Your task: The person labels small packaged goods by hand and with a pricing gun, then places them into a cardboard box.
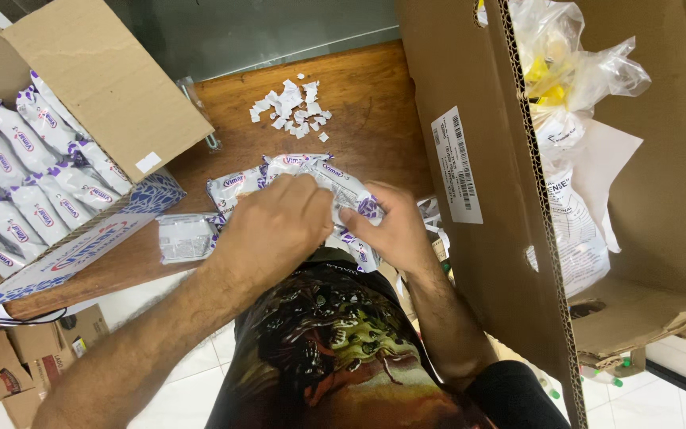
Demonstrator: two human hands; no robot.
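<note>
Packet (341, 184), white and purple, is pinched between left hand (275, 226) and right hand (387, 230) above the table (375, 119) edge, both clamped on it. Step, as judged: tearing at the wrapper; scraps (291, 107) lie beyond. Next calls for a firm opposing pull.

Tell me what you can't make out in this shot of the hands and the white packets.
- Head view: the left hand covers the middle of the white packet, so its grip there is hidden.
- The right hand hides the packets beneath it.
- The open packet box is cut off by the left edge.
- The big carton wall hides most of the plastic bags inside.
</note>
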